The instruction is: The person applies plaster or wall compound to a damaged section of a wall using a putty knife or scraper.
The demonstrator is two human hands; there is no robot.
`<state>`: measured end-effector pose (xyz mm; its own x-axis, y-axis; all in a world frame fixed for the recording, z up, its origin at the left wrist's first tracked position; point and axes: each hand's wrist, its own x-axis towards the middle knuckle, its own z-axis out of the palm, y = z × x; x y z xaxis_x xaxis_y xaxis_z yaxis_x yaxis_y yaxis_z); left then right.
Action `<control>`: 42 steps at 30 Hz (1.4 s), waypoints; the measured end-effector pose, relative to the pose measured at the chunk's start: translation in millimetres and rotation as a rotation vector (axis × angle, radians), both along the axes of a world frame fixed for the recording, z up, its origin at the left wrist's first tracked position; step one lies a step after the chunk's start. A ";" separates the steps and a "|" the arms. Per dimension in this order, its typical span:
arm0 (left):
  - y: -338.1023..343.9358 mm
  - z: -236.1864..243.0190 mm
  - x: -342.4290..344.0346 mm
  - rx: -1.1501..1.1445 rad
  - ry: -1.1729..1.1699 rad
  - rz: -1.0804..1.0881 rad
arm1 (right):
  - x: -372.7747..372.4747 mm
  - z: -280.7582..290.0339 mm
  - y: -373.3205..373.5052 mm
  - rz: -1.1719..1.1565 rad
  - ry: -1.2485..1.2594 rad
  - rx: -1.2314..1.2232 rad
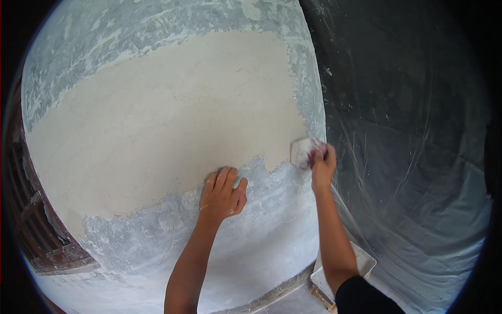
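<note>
My left hand rests on the plastered wall at the lower border of a smooth cream patch, its fingers bent and apart. My right hand grips a putty knife with a pale, motion-blurred blade and a dark reddish handle, pressed to the wall near its right edge. The patch is bordered above and below by rougher, mottled grey-white coating.
Dark plastic sheeting hangs along the right and gathers at the bottom. A brown wooden grille is set at the lower left. A white rectangular tray sits low behind my right forearm, near the floor.
</note>
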<state>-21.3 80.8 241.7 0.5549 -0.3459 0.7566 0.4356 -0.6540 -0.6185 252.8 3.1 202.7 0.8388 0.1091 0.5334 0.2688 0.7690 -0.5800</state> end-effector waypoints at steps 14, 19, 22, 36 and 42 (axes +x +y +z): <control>3.9 -3.3 -4.0 -0.021 0.047 0.032 | -39.6 -30.1 11.8 -0.012 0.344 0.082; 8.0 -5.6 -2.8 -0.025 0.047 0.019 | -68.9 1.6 18.2 0.043 -0.033 -0.112; 5.5 -4.1 -0.8 -0.019 0.037 0.005 | -38.6 -22.3 27.8 -0.093 0.300 -0.090; 4.6 -3.4 -3.7 -0.010 0.022 0.000 | -43.2 -20.0 8.7 -0.169 0.436 0.003; 4.4 -3.5 -2.9 -0.011 0.042 -0.009 | -77.4 9.4 21.1 -0.020 0.025 -0.095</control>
<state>-24.2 85.1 238.2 0.5830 -0.3425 0.7368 0.4038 -0.6648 -0.6285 175.4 24.2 212.2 0.8542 0.1416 0.5003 0.2677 0.7051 -0.6567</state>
